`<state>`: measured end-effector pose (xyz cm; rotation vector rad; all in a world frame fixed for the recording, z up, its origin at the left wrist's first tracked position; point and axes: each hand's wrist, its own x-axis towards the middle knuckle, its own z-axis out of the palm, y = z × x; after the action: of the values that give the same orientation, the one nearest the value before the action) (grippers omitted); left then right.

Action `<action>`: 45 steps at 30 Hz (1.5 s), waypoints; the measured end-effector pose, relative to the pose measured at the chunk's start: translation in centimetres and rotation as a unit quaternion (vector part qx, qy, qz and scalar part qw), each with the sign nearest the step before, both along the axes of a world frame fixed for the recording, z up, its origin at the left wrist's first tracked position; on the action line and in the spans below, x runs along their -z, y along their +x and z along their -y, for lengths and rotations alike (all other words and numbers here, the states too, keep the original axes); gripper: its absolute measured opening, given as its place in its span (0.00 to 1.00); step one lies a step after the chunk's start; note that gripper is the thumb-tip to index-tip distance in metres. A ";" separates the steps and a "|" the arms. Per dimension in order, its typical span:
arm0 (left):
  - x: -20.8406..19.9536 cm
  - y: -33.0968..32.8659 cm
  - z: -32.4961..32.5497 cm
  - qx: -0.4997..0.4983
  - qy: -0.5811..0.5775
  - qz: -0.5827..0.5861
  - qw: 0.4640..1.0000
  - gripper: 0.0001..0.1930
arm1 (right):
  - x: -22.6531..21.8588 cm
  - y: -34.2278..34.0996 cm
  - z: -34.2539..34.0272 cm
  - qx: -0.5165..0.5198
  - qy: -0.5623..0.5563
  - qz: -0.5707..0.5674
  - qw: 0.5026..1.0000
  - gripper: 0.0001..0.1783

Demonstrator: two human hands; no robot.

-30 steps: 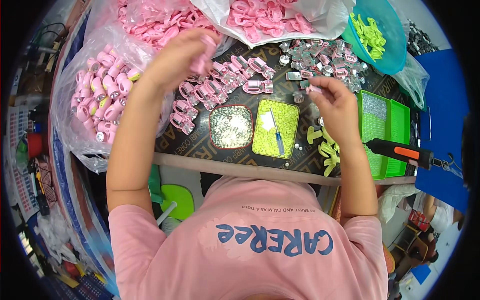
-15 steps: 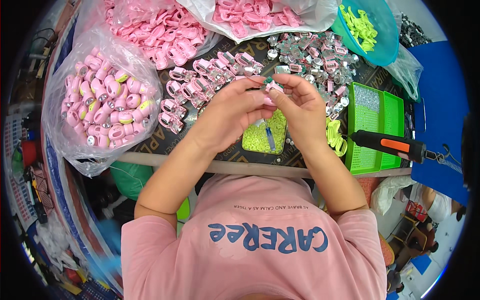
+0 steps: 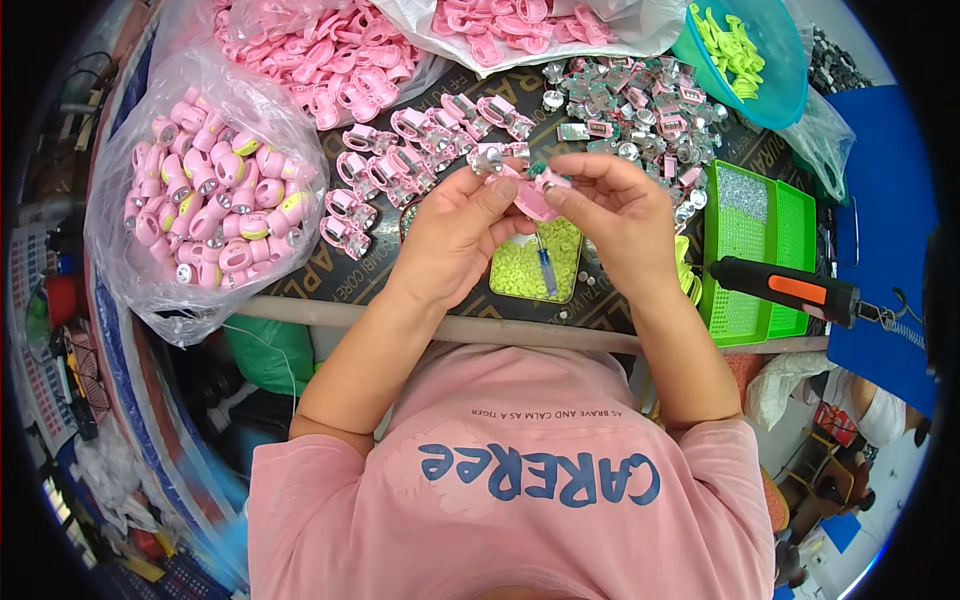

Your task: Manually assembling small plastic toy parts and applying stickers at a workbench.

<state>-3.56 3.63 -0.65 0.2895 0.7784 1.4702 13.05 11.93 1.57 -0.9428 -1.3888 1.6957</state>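
Over the front part of the table, my left hand [image 3: 450, 228] and my right hand [image 3: 622, 212] work close together. Between thumb and fingers, the left one grips a pink plastic shell [image 3: 537, 203]. A small pink-and-green part [image 3: 549, 180] is pinched by the right fingertips, right against the shell; fingers cover some of both. Just below the hands lies a tray of small yellow-green pieces [image 3: 512, 281], with a blue-handled screwdriver [image 3: 547, 268] resting on them. Several pink half shells with metal inserts [image 3: 398, 168] lie beyond my left hand.
At left stands a clear bag of pink flashlights [image 3: 215, 200]. Pink shells [image 3: 340, 60] heap at the back, near metal-and-pink inserts [image 3: 640, 120]. A teal bowl [image 3: 790, 95] holds yellow-green parts. On the right, a black-and-orange electric screwdriver [image 3: 790, 288] hangs over a green tray [image 3: 722, 320].
Both hands have shifted slightly, the right one a little to the right. More of the pink shell now shows between them.
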 end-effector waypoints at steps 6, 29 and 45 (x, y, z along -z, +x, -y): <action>0.4 0.2 0.1 0.005 0.001 0.009 1.000 0.16 | -0.1 0.6 -0.4 -0.057 0.087 0.136 0.985 0.13; -1.3 0.8 0.5 -0.001 -0.013 0.087 0.996 0.11 | -0.6 0.6 -0.3 -0.060 0.467 0.171 0.866 0.22; -2.7 -1.2 1.0 0.017 0.069 -0.620 0.781 0.21 | -1.3 1.3 -0.8 -0.109 -0.174 0.017 0.979 0.14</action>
<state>-4.75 2.62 2.09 1.4690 1.6764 1.1683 14.30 12.75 2.86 -1.0430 -1.2764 2.1467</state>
